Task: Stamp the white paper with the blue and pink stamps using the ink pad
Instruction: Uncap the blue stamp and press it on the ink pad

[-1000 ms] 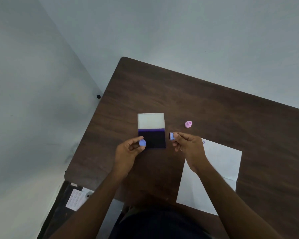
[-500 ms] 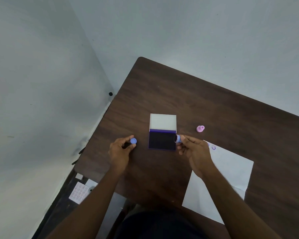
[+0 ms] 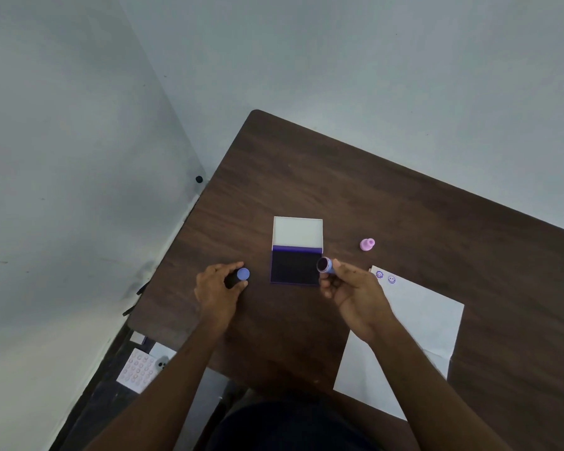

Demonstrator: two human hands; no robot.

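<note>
The ink pad (image 3: 295,266) lies open on the dark wooden table (image 3: 339,177), its white lid tipped back. My right hand (image 3: 352,292) holds the blue stamp (image 3: 325,265) just over the pad's right edge, its inked face turned left. My left hand (image 3: 217,288), left of the pad, pinches the round blue cap (image 3: 243,274) low over the table. The pink stamp (image 3: 367,244) stands alone to the right of the pad. The white paper (image 3: 417,323) lies under my right forearm, with two purple prints near its top left corner.
Walls close in behind and to the left of the table's corner. On the floor at the lower left lies a white sheet of round stickers (image 3: 137,371). The table's left edge runs close to my left hand.
My left hand has carried the blue cap leftward, away from the ink pad, and lower toward the table. My right hand stays at the pad's right edge with the stamp. The camera view has shifted.
</note>
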